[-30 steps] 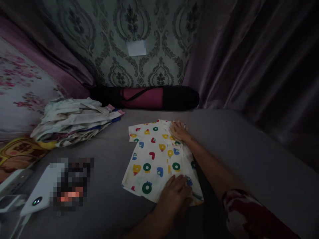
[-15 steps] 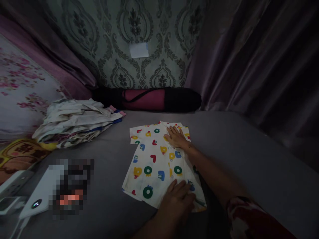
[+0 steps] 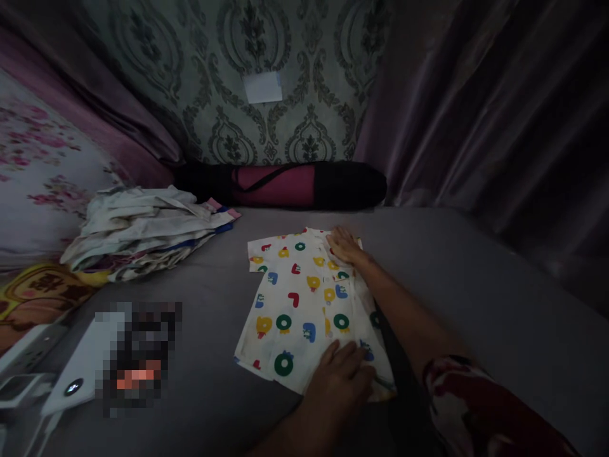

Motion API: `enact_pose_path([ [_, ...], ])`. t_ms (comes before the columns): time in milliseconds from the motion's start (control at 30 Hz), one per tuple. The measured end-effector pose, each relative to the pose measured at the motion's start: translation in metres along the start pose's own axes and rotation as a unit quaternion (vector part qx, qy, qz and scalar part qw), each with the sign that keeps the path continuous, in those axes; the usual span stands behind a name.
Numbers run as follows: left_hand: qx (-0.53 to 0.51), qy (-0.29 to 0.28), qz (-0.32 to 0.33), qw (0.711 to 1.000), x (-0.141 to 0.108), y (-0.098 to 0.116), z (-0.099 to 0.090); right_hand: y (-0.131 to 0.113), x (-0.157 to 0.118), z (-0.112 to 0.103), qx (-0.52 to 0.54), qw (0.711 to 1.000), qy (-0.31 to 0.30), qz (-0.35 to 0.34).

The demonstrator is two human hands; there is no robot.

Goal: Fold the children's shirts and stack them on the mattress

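A small white short-sleeved shirt [image 3: 294,330] with colourful letter-like prints lies spread face up, its collar pointing away from me. My left hand [image 3: 340,377] rests on the lower right of the shirt near its hem, fingers out over the cloth. At the upper right, by the collar and shoulder, my right hand [image 3: 343,245] lies on the fabric, slightly blurred, with its fingers extended. Part of the right sleeve is hidden beneath that hand.
The shirt lies on a grey bed sheet [image 3: 204,330]. To the left is a pile of light clothes [image 3: 143,219], with a yellow-brown printed cloth [image 3: 42,295] and a white device [image 3: 78,362] nearer me. A black and maroon bag [image 3: 280,184] stretches along the wall.
My right hand has slid up and slightly right across the shirt toward the shoulder, uncovering more of the chest. The left hand stays near the hem. My view has shifted slightly.
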State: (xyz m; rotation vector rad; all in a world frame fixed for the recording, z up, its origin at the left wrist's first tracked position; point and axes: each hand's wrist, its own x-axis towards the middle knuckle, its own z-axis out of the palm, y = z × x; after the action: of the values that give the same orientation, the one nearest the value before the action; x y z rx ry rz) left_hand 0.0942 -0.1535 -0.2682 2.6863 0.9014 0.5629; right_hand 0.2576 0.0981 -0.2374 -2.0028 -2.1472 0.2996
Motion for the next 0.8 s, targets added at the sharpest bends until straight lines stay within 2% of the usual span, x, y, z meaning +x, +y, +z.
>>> enact_pose_path([
  [100,-0.009,-0.018,0.002,1.0,0.002,0.002,-0.009,0.003,-0.013,0.007,-0.014,0.999,0.051,0.007],
  [233,-0.027,-0.055,-0.015,0.998,0.005,0.005,-0.025,0.002,-0.022,0.016,-0.019,0.998,0.06,0.015],
  [367,-0.038,-0.059,-0.02,0.997,0.004,0.007,-0.035,0.007,-0.033,0.005,0.073,0.995,0.07,-0.007],
  [467,-0.06,-0.027,-0.016,0.998,0.002,0.009,-0.04,0.012,-0.063,-0.001,0.096,0.991,0.097,-0.007],
  [600,-0.103,0.038,-0.035,0.993,0.002,0.011,-0.05,0.006,-0.109,0.007,0.0,0.997,0.073,0.012],
  [700,-0.138,0.081,-0.07,0.985,0.005,0.009,-0.057,-0.002,-0.121,0.01,-0.046,0.998,0.043,0.02],
  [800,-0.155,0.107,-0.124,0.974,0.006,0.004,-0.064,-0.007,-0.13,0.005,-0.042,0.998,0.034,0.022],
])
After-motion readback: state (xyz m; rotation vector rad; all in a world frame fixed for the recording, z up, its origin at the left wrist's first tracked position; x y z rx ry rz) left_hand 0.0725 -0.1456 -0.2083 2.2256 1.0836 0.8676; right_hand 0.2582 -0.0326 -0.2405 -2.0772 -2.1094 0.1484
